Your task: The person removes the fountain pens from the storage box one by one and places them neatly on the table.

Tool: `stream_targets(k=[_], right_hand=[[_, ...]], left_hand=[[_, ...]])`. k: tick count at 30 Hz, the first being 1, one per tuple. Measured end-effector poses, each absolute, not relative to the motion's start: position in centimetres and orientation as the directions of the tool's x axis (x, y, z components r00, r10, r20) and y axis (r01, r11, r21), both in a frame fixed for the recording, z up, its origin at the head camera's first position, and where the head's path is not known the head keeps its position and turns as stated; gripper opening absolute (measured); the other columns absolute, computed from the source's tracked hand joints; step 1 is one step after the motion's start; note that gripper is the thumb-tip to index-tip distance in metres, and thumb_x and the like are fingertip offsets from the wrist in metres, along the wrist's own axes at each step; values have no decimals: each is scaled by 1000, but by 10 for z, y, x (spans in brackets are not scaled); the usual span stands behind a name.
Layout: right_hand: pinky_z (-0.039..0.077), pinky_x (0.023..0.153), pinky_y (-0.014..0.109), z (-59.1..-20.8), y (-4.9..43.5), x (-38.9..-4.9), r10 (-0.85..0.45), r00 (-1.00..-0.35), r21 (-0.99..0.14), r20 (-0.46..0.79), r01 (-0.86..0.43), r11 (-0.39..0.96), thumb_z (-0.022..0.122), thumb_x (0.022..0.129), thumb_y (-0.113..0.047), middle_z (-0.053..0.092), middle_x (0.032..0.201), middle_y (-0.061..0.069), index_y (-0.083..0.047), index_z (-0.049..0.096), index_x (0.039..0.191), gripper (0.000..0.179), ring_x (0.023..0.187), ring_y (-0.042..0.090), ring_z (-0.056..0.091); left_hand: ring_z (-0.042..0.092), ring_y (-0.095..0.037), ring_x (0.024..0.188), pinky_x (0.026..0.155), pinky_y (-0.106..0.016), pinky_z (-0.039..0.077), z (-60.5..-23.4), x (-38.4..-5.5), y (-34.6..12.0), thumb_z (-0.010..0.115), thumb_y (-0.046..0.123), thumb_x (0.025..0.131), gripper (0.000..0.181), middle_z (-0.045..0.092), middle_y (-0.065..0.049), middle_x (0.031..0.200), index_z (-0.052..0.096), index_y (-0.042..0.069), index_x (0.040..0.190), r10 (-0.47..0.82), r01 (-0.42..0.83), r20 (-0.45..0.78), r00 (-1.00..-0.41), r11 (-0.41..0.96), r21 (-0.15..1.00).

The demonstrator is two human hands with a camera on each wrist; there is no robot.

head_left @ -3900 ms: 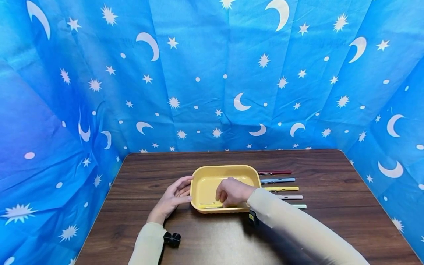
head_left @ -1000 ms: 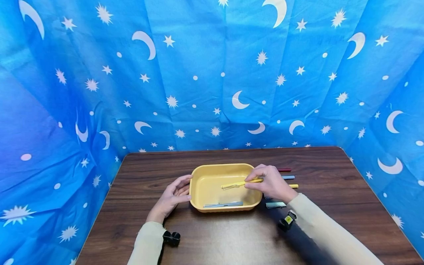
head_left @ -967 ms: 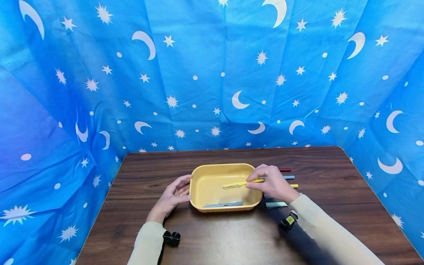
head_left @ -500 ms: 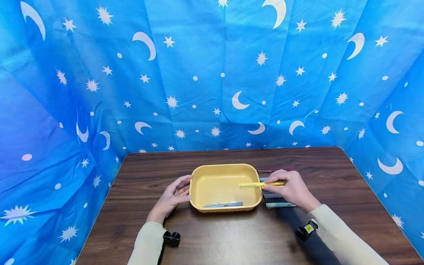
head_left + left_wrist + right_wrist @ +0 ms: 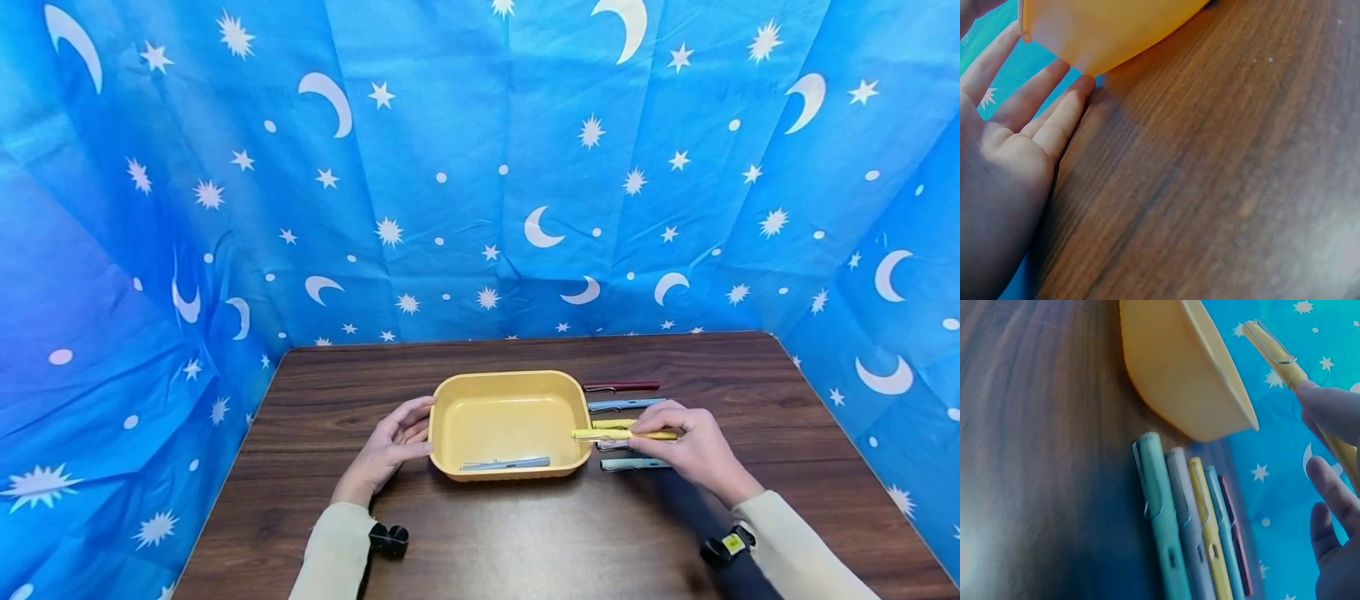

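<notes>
My left hand (image 5: 386, 450) rests its fingers against the left end of a yellow tray (image 5: 510, 412); the left wrist view shows them nearly straight along its wall (image 5: 1104, 44). Past the tray's right end, my right hand (image 5: 697, 446) pinches a yellow pen (image 5: 1275, 359) between thumb and fingers. That pen is raised, its clip end pointing left over the tray's right rim. Inside the tray, along the front wall, lies a grey-blue pen (image 5: 506, 463). Below the held pen are another yellow pen (image 5: 1207, 519) and a grey pen (image 5: 1191, 525), partly hidden in the head view.
Right of the tray, pens lie side by side on the dark wooden table (image 5: 525, 542): a dark red pen (image 5: 622, 387) farthest back, then a light blue pen (image 5: 622, 405), the yellow and grey ones, and a mint pen (image 5: 633, 464) in front. A blue star-patterned cloth (image 5: 480, 167) hangs behind.
From down inside the tray, my right hand has lifted the yellow pen and carried it right, over the row of pens. The grey-blue pen now shows in the tray. My left hand stays put.
</notes>
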State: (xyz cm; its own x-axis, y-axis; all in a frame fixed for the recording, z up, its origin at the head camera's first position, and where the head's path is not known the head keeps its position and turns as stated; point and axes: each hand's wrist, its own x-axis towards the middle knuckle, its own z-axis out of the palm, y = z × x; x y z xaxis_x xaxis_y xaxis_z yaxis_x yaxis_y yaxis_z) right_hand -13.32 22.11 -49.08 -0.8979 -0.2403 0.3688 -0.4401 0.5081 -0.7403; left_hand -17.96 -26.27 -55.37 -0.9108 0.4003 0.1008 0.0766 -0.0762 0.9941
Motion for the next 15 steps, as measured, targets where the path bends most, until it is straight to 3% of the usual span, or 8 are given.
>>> stream_targets(k=[15], right_hand=[[53, 80, 10, -508, 241, -114, -248, -884, -723, 396, -467, 509, 88, 75, -6, 73, 90, -7, -24, 80, 85, 21, 92, 5, 64]], left_hand=[[40, -37, 143, 109, -22, 46, -557, -182, -264, 74, -2, 85, 74, 37, -25, 155, 40, 5, 151, 393, 70, 89, -915, -61, 996]])
